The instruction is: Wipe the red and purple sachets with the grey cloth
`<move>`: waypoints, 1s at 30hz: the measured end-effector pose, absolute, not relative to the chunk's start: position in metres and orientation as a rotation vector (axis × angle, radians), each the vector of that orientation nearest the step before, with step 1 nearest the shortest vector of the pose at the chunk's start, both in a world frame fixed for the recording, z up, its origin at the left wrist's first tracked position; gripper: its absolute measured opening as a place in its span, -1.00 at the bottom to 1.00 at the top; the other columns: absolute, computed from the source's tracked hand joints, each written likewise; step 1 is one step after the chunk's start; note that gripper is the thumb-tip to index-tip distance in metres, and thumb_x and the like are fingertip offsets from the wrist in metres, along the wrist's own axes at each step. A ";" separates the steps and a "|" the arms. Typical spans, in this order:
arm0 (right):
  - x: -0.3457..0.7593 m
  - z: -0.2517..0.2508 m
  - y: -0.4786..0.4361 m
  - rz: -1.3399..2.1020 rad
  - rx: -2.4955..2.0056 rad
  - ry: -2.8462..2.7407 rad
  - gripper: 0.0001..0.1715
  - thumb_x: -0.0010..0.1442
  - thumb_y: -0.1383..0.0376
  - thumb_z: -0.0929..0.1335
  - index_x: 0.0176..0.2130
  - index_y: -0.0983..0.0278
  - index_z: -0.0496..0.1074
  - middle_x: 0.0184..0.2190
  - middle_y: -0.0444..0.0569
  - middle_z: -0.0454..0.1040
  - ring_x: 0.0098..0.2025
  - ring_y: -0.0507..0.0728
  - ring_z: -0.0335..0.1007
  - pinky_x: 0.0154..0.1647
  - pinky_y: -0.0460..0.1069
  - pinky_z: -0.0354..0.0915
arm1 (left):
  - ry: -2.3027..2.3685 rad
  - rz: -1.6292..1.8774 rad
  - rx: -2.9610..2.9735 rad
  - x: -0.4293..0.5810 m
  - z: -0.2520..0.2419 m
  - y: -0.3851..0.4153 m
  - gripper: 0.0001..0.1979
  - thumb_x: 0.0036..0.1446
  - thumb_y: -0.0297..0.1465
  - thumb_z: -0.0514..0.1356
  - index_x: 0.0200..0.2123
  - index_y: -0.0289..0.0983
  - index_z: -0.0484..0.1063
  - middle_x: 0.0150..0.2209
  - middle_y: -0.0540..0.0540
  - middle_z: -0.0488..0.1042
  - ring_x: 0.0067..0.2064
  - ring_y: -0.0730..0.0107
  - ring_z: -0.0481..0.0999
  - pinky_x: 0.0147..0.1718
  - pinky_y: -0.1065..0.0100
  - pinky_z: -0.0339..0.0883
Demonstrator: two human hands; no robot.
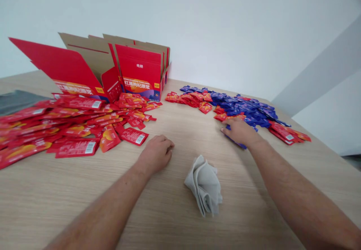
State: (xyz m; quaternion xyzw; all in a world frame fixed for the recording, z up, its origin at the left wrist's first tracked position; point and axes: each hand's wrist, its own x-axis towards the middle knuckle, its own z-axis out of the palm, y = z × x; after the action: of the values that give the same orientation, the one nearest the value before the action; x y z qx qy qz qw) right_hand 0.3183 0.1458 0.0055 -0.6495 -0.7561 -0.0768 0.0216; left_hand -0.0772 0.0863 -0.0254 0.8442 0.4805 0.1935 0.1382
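My left hand (158, 153) rests on the table with its fingers curled in and nothing visible in them. Just left of it lies a red sachet (133, 136) with a barcode, at the edge of a large heap of red sachets (81, 122). On the right, my right hand (240, 130) is closed on a blue sachet (238, 142), whose lower end shows beneath the palm. Beyond that hand spreads a pile of blue sachets (245, 109). A few red sachets (222, 114) lie by its fingertips.
Open red cartons (139, 69) stand at the back left against the wall. A crumpled grey cloth (204, 188) sits between my forearms. More red sachets lie at the back middle (191, 99) and in a stack at the right (289, 132). Dark grey fabric (19, 101) is at far left.
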 end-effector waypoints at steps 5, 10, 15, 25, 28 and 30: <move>0.273 0.018 0.225 -0.246 -1.851 -2.333 -0.41 0.37 0.12 0.27 0.27 0.32 0.41 0.20 0.17 0.48 0.28 0.29 0.31 0.36 0.10 0.19 | 1.399 0.544 2.414 -0.077 -0.024 0.084 -0.72 0.20 -0.48 0.19 -0.08 -0.27 0.63 -0.08 -0.20 0.57 0.03 0.11 0.51 0.13 0.09 0.36; 0.250 0.010 0.306 -0.253 -1.875 -2.213 -0.33 0.35 0.16 0.29 0.31 0.47 0.34 0.26 0.31 0.40 0.35 0.39 0.22 0.39 0.19 0.14 | 1.397 0.565 2.379 -0.078 -0.025 0.081 -0.73 0.21 -0.50 0.18 -0.10 -0.25 0.63 -0.10 -0.18 0.56 0.02 0.14 0.50 0.12 0.12 0.36; 0.237 0.006 0.370 -0.251 -1.895 -2.132 -0.33 0.44 0.09 0.23 0.36 0.41 0.27 0.32 0.34 0.31 0.39 0.41 0.17 0.39 0.28 0.14 | 1.409 0.567 2.336 -0.078 -0.025 0.079 -0.74 0.20 -0.51 0.18 -0.10 -0.23 0.61 -0.10 -0.16 0.55 0.02 0.16 0.49 0.11 0.13 0.36; 0.216 -0.025 0.412 -0.159 -1.899 -2.212 -0.55 0.39 0.13 0.39 0.18 0.26 0.41 0.17 0.09 0.44 0.10 0.24 0.47 0.09 0.24 0.46 | 1.411 0.562 2.296 -0.079 -0.025 0.075 -0.74 0.18 -0.52 0.19 -0.11 -0.18 0.59 -0.11 -0.13 0.53 0.00 0.20 0.47 0.08 0.16 0.38; 0.218 -0.026 0.401 -0.142 -1.886 -2.236 -0.55 0.39 0.13 0.39 0.18 0.26 0.41 0.16 0.09 0.45 0.09 0.24 0.47 0.08 0.24 0.46 | 1.416 0.547 2.297 -0.079 -0.024 0.076 -0.73 0.19 -0.52 0.18 -0.10 -0.19 0.60 -0.11 -0.14 0.53 0.01 0.19 0.47 0.08 0.14 0.38; 0.218 -0.024 0.392 -0.129 -1.871 -2.249 -0.54 0.39 0.13 0.39 0.18 0.26 0.41 0.16 0.09 0.45 0.09 0.24 0.47 0.08 0.24 0.46 | 1.418 0.543 2.298 -0.080 -0.024 0.076 -0.73 0.20 -0.52 0.17 -0.09 -0.21 0.60 -0.11 -0.15 0.53 0.01 0.18 0.47 0.08 0.13 0.38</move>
State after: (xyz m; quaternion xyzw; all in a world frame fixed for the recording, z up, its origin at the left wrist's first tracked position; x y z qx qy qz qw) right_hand 0.2180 0.3916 -0.0238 -0.6354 -0.7635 -0.0439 0.1065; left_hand -0.0796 0.0763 -0.0237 0.8188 0.5052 0.1933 0.1923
